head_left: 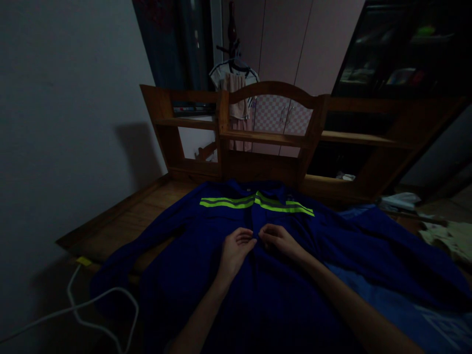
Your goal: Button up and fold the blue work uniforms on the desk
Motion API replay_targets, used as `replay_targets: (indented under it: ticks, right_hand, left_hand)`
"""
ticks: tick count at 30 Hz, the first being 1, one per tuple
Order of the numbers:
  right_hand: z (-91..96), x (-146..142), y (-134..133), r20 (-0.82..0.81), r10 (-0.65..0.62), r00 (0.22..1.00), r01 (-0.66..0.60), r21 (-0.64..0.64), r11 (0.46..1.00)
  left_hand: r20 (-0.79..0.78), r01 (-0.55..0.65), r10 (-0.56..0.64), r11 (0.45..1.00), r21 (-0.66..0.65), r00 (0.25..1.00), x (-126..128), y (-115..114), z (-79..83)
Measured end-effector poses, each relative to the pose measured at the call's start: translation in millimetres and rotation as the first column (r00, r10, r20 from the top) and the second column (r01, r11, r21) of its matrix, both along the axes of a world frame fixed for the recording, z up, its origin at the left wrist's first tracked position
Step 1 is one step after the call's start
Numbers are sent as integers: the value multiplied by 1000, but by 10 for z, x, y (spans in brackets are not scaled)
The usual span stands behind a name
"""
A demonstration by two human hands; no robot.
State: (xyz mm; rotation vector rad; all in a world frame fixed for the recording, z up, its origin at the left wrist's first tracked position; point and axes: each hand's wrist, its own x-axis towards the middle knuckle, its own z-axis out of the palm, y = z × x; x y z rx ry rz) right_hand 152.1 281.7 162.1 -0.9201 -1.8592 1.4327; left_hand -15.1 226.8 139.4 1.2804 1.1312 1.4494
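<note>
A blue jacket (177,280) was spread front-up on the wooden bed (147,206) at frame centre, so its opening lay reachable; there the edges were pinched by the curled left hand (236,248) and right hand (278,239)

The work jacket (206,275) is dark blue, with two fluorescent yellow-green stripes (258,204) across its chest, each edged with a thin grey band. Behind the jacket, the wooden headboard (269,142) is warm brown. Further behind it, the wardrobe doors (283,39) are pale pink, with a pink and white checked panel (273,115). Left of the jacket lies a white cable (106,295). To its right, the bed sheet (405,305) is lighter blue with pale lines.
</note>
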Motion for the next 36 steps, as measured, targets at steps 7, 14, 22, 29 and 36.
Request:
replay_targets:
  ticks: [7,14,22,29,36]
  right_hand:
    - [-65,-13,15,26,-25,999,24,20,1000]
    - [477,51,-411,198,-286,938,92,652,753]
    - [203,163,-1482,436,-341,833,-35,656,754]
    - [-246,115,-1579,377,-484,790,75,724,686]
    - [-304,106,-1599,325,-485,811,89,752,653]
  left_hand:
    - [-263,-113,129,991,75,956,30,-15,2]
    - [-392,-161,233,965,208,890,10,-260,135]
    - [-628,55,96,975,216,772,-75,-1250,26]
    - [-733,-57,202,974,218,649,38,-1139,-149]
    - [-717,-102,161,987,124,679,1,-1094,-72]
